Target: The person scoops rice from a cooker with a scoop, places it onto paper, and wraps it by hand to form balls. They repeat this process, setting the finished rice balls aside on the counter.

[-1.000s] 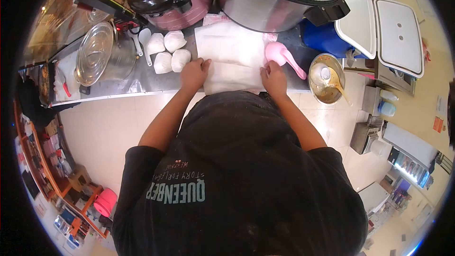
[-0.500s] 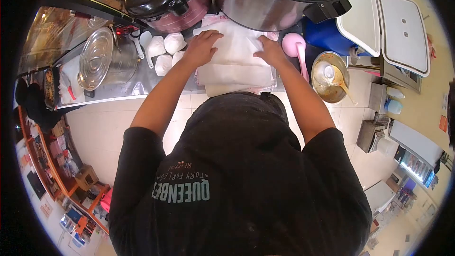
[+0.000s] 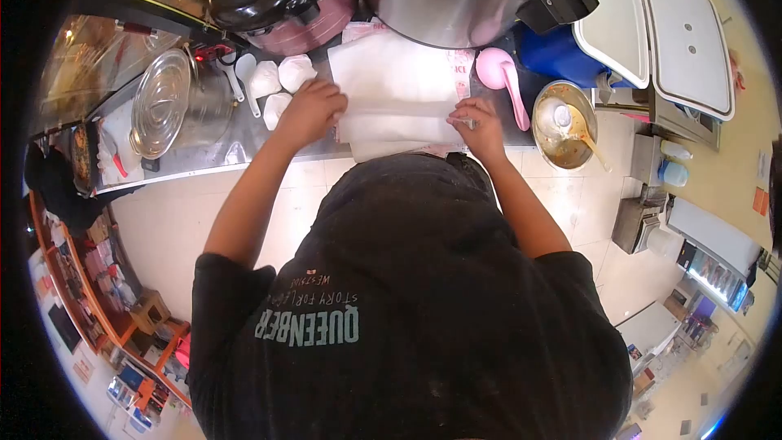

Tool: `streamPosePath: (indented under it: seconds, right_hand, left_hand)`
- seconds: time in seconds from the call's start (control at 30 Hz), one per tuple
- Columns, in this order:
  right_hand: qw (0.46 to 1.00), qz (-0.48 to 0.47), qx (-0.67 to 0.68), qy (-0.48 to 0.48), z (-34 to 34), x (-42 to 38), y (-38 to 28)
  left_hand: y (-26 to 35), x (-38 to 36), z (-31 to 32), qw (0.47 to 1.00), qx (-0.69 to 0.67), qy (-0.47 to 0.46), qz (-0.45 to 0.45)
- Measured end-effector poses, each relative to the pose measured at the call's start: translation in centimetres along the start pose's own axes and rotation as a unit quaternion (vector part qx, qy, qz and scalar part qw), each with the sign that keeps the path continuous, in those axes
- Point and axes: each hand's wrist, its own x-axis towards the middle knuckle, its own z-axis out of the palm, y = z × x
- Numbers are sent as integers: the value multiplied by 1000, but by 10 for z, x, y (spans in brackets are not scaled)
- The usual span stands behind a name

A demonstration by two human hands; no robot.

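A stack of white wrapping paper (image 3: 399, 69) with red print at its edges lies on the counter in front of me. My left hand (image 3: 313, 114) is at the left edge of the top sheet, fingers curled in and closed on it. At the right edge, my right hand (image 3: 482, 127) pinches the same sheet, a bit of pale paper showing between the fingers. A crease or fold runs across the sheet between both hands. Several white wrapped packets (image 3: 296, 72) sit just beyond my left hand. To the right of the paper rests a pink ladle (image 3: 498, 72).
A large steel rice cooker (image 3: 444, 8) full of rice stands behind the paper, a pink-and-black cooker (image 3: 305, 24) beside it. At right is a steel bowl (image 3: 547, 147) with a spoon. Left are white spoons (image 3: 247, 73) and a glass-lidded pot (image 3: 165, 102). A blue cooler (image 3: 554, 57) stands back right.
Both hands have come back toward my body, from the far part of the paper to its sides. My left hand also moved left, and the fingers of both have closed on the sheet.
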Motion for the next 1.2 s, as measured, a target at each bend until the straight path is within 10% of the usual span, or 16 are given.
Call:
streamPosePath:
  seconds: [0.17, 0.27, 0.43, 0.6, 0.7, 0.8, 0.93, 1.2]
  right_hand:
    - [999, 6, 24, 31, 12, -18, 2]
    - [999, 8, 26, 31, 11, -18, -1]
    - [998, 28, 47, 31, 9, -16, -1]
    - [993, 73, 5, 91, 13, -23, 16]
    - [984, -78, -128, 101, 6, -19, -24]
    - [975, -200, -52, -82, 13, -13, -51]
    - [988, -116, -65, -83, 42, -26, -24]
    - [996, -21, -19, -79, 49, -5, -11]
  left_hand:
    - [-9, -24, 33, 983, 14, 113, -142]
    - [24, 22, 3, 974, -52, 214, -46]
    - [55, 70, 36, 975, -47, -217, 26]
    - [53, 30, 74, 997, -20, -34, 72]
    - [60, 3, 76, 993, 15, 39, 113]
    - [56, -15, 85, 991, -56, 71, 101]
    - [53, -32, 111, 972, -167, 155, -53]
    - [26, -4, 103, 966, -215, 131, -58]
